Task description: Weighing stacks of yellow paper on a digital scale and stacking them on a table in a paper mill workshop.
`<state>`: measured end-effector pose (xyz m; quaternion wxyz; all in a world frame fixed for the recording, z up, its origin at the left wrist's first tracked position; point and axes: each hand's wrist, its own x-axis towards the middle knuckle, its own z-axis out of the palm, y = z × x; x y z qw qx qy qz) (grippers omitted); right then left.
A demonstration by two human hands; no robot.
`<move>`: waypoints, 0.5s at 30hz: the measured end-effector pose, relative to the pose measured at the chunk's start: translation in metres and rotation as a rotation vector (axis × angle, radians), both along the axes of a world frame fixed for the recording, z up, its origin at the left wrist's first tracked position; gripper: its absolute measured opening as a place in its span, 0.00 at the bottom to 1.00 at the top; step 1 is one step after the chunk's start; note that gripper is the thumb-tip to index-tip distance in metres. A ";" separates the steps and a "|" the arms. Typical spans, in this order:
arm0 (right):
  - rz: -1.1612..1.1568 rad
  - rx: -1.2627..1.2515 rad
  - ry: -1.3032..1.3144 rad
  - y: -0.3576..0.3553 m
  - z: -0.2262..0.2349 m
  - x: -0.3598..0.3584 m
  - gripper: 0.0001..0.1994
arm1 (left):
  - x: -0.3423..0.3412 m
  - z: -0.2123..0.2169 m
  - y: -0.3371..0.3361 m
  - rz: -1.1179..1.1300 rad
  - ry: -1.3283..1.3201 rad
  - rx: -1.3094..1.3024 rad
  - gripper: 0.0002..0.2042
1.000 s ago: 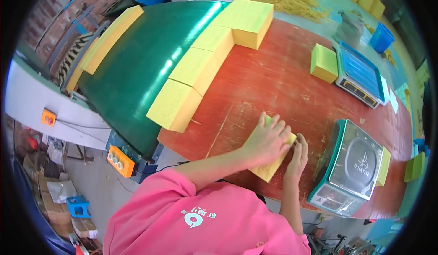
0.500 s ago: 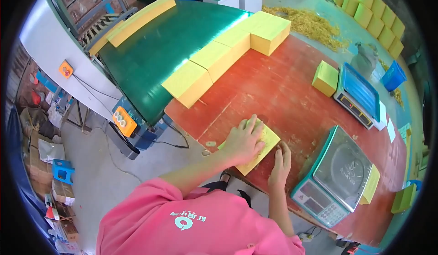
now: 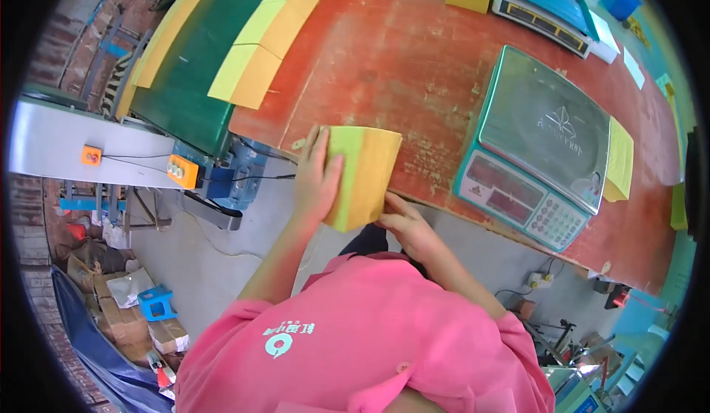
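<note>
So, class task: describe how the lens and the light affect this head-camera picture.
In the head view, the fisheye bends the red table's edge and rings the frame in black; even daylight leaves only soft shadows; the scale's steel pan shows dull glare; the yellow block in both hands looks sharp.

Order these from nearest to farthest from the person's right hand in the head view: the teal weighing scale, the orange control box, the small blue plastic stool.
From the right hand:
1. Teal weighing scale, on the red table, to its right.
2. Orange control box, under the green belt, to its left.
3. Small blue plastic stool, on the floor, lower left.
</note>
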<state>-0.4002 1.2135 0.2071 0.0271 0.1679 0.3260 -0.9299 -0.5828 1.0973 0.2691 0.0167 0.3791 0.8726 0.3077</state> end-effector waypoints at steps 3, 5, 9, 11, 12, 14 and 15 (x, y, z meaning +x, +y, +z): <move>-0.073 0.491 0.135 0.022 0.054 0.023 0.28 | -0.010 -0.048 -0.022 -0.151 -0.890 0.652 0.26; -0.230 1.008 0.248 0.035 0.098 0.032 0.24 | 0.004 -0.058 -0.003 -0.075 -1.272 0.873 0.26; -0.621 1.533 0.269 0.078 0.133 0.049 0.21 | 0.055 0.021 0.117 -0.997 -1.893 1.141 0.25; -0.776 1.702 0.223 0.105 0.157 0.064 0.20 | 0.083 0.043 0.158 -0.566 -1.760 0.932 0.24; -0.839 1.766 0.201 0.121 0.165 0.072 0.20 | 0.088 0.037 0.185 -0.612 -1.780 0.930 0.24; -0.882 1.834 0.133 0.153 0.178 0.088 0.19 | 0.090 0.023 0.242 -0.753 -1.577 0.791 0.24; -0.887 1.792 0.097 0.169 0.181 0.095 0.18 | 0.097 0.027 0.262 -0.740 -1.780 0.863 0.23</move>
